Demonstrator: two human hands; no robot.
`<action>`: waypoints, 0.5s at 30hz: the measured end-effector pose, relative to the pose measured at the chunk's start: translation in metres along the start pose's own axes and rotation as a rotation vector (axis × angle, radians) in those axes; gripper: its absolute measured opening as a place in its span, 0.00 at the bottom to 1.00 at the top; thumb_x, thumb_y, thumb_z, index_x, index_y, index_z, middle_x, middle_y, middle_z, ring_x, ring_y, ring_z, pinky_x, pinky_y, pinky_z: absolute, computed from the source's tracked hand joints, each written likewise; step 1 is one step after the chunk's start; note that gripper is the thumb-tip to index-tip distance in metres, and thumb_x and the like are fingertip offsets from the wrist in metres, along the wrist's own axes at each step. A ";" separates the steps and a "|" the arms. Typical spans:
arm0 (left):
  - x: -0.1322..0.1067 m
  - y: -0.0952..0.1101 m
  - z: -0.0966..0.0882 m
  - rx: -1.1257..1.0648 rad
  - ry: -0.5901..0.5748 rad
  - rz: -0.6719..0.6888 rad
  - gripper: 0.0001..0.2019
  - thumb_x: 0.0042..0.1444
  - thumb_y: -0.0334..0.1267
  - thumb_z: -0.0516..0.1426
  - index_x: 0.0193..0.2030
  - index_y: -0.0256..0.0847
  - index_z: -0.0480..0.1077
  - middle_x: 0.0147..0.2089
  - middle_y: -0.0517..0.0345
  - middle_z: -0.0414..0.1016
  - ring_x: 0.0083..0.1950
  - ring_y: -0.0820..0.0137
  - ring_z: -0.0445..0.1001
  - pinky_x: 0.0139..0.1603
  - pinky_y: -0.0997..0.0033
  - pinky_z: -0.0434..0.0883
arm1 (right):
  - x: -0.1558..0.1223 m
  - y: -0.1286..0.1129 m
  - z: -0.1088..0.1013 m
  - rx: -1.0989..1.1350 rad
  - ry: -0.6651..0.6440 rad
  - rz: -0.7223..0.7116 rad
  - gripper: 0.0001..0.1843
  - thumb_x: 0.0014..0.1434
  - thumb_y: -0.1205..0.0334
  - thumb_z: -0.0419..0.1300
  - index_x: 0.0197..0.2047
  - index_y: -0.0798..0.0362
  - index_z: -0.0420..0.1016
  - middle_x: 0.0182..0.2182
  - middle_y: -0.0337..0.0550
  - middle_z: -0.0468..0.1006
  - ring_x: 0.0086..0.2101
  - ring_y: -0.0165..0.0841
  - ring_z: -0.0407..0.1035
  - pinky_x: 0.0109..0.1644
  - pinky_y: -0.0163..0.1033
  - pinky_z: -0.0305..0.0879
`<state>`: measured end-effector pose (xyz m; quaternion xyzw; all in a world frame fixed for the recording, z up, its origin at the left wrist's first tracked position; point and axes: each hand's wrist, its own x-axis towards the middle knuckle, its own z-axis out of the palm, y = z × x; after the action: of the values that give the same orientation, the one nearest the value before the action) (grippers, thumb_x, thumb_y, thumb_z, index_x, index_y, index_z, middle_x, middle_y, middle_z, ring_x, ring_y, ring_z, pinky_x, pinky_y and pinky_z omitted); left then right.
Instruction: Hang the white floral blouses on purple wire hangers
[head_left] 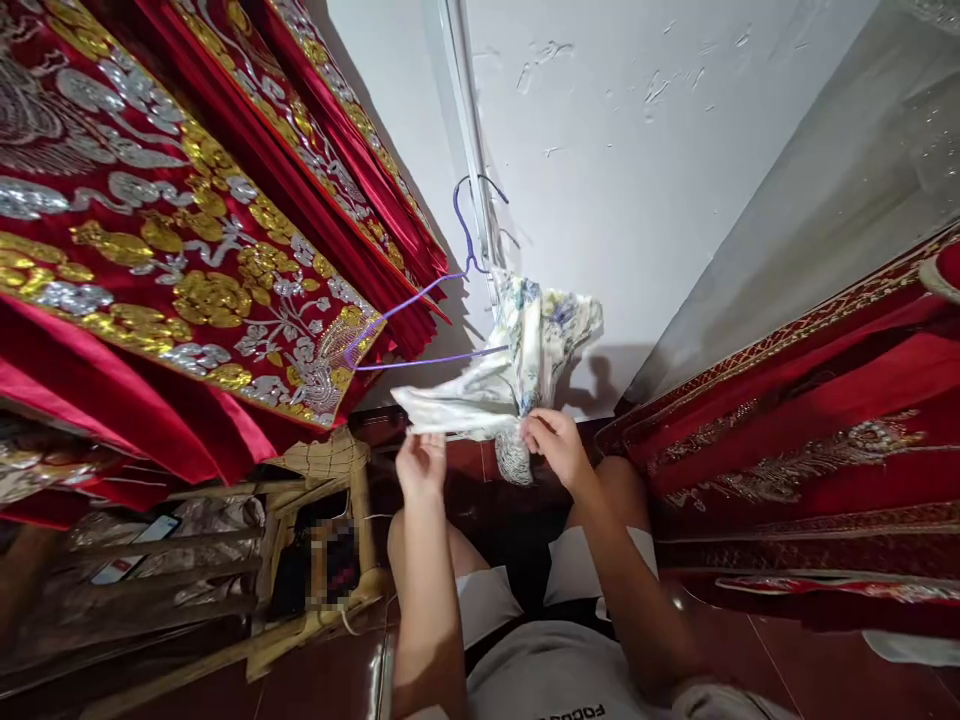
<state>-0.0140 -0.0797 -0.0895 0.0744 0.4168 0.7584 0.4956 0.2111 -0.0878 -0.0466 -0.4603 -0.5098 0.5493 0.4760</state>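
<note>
A white garment with a blue floral print [525, 350] hangs bunched on a purple wire hanger [420, 320], whose hook rests over a thin white rail [472, 130] on the wall. My left hand [421, 462] pinches the garment's lower left edge. My right hand [555, 442] is closed round the gathered lower part of the cloth. Both hands are raised in front of me, below the hanger.
Red garments with gold and silver embroidery [150, 230] hang close on the left, and more red embroidered cloth [810, 440] lies on the right. A wooden bamboo rack [300, 520] with a phone [135, 548] on it stands at lower left. The floor is dark red tile [825, 670].
</note>
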 end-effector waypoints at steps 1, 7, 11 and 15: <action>-0.008 -0.013 -0.005 -0.043 0.050 -0.058 0.13 0.68 0.30 0.49 0.31 0.40 0.68 0.32 0.54 0.76 0.36 0.71 0.77 0.44 0.71 0.74 | -0.004 0.006 -0.006 0.021 0.028 0.036 0.12 0.52 0.55 0.55 0.20 0.50 0.68 0.14 0.34 0.62 0.19 0.29 0.55 0.25 0.36 0.49; -0.039 -0.020 0.012 -0.166 -0.183 -0.018 0.07 0.60 0.35 0.62 0.32 0.39 0.69 0.34 0.60 0.74 0.39 0.74 0.76 0.50 0.74 0.72 | -0.010 0.021 -0.050 -0.275 -0.015 0.117 0.16 0.55 0.54 0.57 0.19 0.51 0.70 0.16 0.37 0.65 0.23 0.32 0.61 0.30 0.38 0.57; -0.074 -0.019 0.043 0.024 -0.501 0.071 0.14 0.58 0.46 0.66 0.31 0.40 0.70 0.33 0.60 0.71 0.37 0.71 0.72 0.45 0.71 0.72 | 0.000 0.016 -0.036 -0.178 -0.031 0.036 0.30 0.65 0.35 0.51 0.29 0.50 0.76 0.29 0.45 0.77 0.36 0.39 0.72 0.43 0.42 0.67; -0.108 -0.015 0.059 0.610 -0.810 0.284 0.11 0.66 0.46 0.59 0.36 0.44 0.76 0.41 0.53 0.77 0.46 0.62 0.75 0.53 0.61 0.71 | 0.009 0.007 -0.007 0.120 -0.326 0.073 0.42 0.61 0.21 0.39 0.34 0.49 0.77 0.29 0.46 0.77 0.39 0.42 0.75 0.46 0.44 0.71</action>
<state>0.0809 -0.1318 -0.0292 0.5581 0.3794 0.5728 0.4653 0.2167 -0.0778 -0.0545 -0.3541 -0.5293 0.6632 0.3933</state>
